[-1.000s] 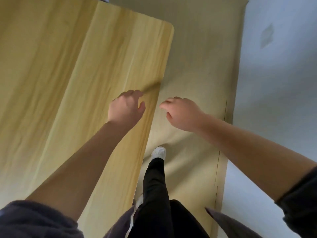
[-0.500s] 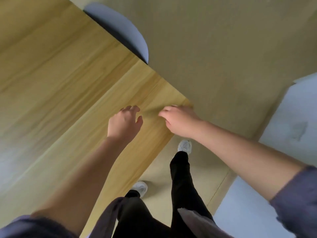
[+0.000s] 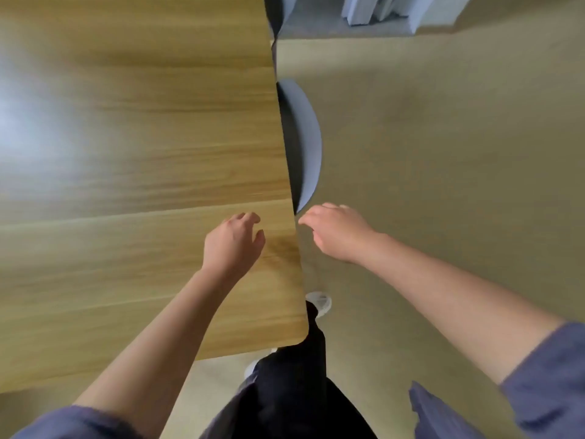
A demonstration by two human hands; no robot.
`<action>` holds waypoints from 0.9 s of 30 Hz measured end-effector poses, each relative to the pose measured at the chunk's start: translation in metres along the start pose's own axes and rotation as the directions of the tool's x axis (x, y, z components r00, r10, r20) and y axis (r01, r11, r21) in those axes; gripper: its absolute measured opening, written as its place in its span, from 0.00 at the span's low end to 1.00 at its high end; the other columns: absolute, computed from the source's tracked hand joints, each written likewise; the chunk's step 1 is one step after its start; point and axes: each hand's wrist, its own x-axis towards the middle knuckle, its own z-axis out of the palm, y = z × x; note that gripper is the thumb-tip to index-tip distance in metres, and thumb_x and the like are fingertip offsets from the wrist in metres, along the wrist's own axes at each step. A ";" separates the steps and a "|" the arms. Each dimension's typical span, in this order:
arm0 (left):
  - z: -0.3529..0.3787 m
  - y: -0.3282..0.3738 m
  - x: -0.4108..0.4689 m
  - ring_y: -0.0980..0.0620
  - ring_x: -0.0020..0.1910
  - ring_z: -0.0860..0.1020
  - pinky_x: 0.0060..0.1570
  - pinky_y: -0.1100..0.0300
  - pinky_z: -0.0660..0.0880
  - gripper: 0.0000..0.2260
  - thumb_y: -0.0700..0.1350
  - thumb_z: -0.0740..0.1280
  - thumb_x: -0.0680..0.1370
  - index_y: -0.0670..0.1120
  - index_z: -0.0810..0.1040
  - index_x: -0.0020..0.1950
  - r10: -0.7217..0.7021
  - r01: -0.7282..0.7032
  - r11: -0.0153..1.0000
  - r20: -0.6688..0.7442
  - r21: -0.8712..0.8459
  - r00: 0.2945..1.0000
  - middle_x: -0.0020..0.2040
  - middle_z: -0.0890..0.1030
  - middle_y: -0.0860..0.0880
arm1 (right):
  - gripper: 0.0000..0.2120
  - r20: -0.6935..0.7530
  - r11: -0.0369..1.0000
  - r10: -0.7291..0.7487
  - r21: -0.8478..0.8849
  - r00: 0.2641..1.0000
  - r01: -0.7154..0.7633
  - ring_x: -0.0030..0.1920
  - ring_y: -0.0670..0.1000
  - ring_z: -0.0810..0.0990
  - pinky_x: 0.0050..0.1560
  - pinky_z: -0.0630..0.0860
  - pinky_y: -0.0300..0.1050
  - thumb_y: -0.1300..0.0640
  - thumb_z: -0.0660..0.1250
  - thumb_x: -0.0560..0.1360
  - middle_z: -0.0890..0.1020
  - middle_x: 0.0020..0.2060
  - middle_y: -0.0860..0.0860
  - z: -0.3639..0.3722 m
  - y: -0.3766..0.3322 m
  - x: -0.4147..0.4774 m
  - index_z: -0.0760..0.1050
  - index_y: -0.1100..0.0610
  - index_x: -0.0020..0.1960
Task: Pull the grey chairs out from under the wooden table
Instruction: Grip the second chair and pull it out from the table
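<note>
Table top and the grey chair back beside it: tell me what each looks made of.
Table top: looks like wood or wood-look laminate, light oak tone with long grain streaks, a plank seam and a soft sheen from the glare at left. Grey chair back: probably moulded plastic, a smooth, matte, evenly curved shell; the blur leaves fabric possible.

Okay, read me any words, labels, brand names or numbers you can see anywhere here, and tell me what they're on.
None: no text shows on the wooden table, the grey chair, the floor or the sleeves.
The pale upright things at the top edge are too blurred to tell.
</note>
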 end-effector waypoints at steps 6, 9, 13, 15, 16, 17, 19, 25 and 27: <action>0.018 0.029 0.043 0.46 0.48 0.80 0.35 0.58 0.74 0.13 0.49 0.63 0.77 0.47 0.77 0.59 -0.111 0.108 0.993 -0.055 -0.050 0.992 0.53 0.82 0.49 | 0.20 0.006 0.964 -0.220 -0.152 0.975 0.219 0.67 0.55 0.72 0.62 0.71 0.51 0.62 0.59 0.78 0.75 0.66 0.52 -0.026 0.047 0.052 0.72 0.54 0.69; 0.022 0.044 0.064 0.46 0.51 0.79 0.40 0.54 0.78 0.14 0.49 0.63 0.77 0.47 0.77 0.61 -0.196 0.193 0.979 -0.041 -0.071 0.980 0.55 0.81 0.49 | 0.21 0.027 0.935 -0.299 -0.189 0.954 0.299 0.67 0.55 0.72 0.62 0.71 0.51 0.63 0.58 0.78 0.74 0.66 0.52 -0.044 0.071 0.076 0.71 0.53 0.70; 0.019 0.062 0.077 0.47 0.50 0.79 0.40 0.54 0.78 0.13 0.48 0.63 0.78 0.47 0.77 0.61 -0.266 0.262 0.961 -0.041 -0.085 0.963 0.55 0.82 0.49 | 0.23 0.089 0.892 -0.368 -0.247 0.926 0.378 0.67 0.56 0.72 0.61 0.72 0.51 0.65 0.59 0.77 0.74 0.67 0.52 -0.064 0.096 0.099 0.70 0.53 0.70; 0.018 0.068 0.085 0.47 0.51 0.79 0.42 0.53 0.79 0.13 0.48 0.63 0.78 0.47 0.77 0.61 -0.308 0.303 0.947 -0.041 -0.104 0.950 0.55 0.82 0.49 | 0.24 0.142 0.854 -0.414 -0.281 0.899 0.438 0.67 0.55 0.72 0.61 0.72 0.50 0.66 0.60 0.76 0.74 0.66 0.52 -0.073 0.105 0.112 0.70 0.53 0.70; 0.018 0.072 0.090 0.48 0.52 0.79 0.42 0.53 0.79 0.13 0.48 0.62 0.78 0.47 0.77 0.61 -0.330 0.324 0.940 -0.039 -0.110 0.943 0.56 0.82 0.50 | 0.25 0.163 0.832 -0.440 -0.297 0.883 0.469 0.67 0.55 0.72 0.61 0.71 0.50 0.66 0.60 0.75 0.75 0.66 0.52 -0.077 0.109 0.119 0.70 0.53 0.71; 0.018 0.075 0.094 0.48 0.52 0.79 0.43 0.53 0.79 0.13 0.48 0.62 0.78 0.47 0.77 0.61 -0.351 0.345 0.932 -0.041 -0.111 0.936 0.56 0.82 0.50 | 0.25 0.178 0.808 -0.467 -0.313 0.866 0.500 0.66 0.55 0.72 0.61 0.71 0.50 0.66 0.60 0.75 0.75 0.66 0.52 -0.081 0.113 0.125 0.70 0.53 0.71; 0.020 0.080 0.101 0.48 0.51 0.79 0.42 0.53 0.79 0.13 0.49 0.62 0.78 0.48 0.77 0.60 -0.389 0.381 0.917 -0.057 -0.120 0.919 0.55 0.82 0.50 | 0.25 0.205 0.758 -0.507 -0.357 0.837 0.546 0.66 0.55 0.73 0.62 0.71 0.51 0.66 0.60 0.75 0.76 0.65 0.52 -0.087 0.122 0.138 0.70 0.53 0.70; 0.034 0.103 0.136 0.48 0.50 0.80 0.42 0.54 0.78 0.13 0.49 0.62 0.78 0.47 0.78 0.60 -0.583 0.565 0.808 -0.091 -0.167 0.807 0.53 0.82 0.50 | 0.20 0.340 0.521 -0.640 -0.467 0.689 0.714 0.62 0.54 0.75 0.60 0.71 0.50 0.65 0.60 0.75 0.77 0.58 0.52 -0.109 0.152 0.197 0.72 0.55 0.65; 0.038 0.112 0.145 0.48 0.48 0.80 0.39 0.54 0.77 0.13 0.49 0.62 0.78 0.47 0.78 0.58 -0.663 0.638 0.745 -0.103 -0.197 0.742 0.50 0.83 0.50 | 0.19 0.413 0.427 -0.660 -0.481 0.628 0.766 0.62 0.54 0.75 0.61 0.71 0.50 0.64 0.59 0.76 0.77 0.59 0.52 -0.113 0.159 0.220 0.72 0.54 0.66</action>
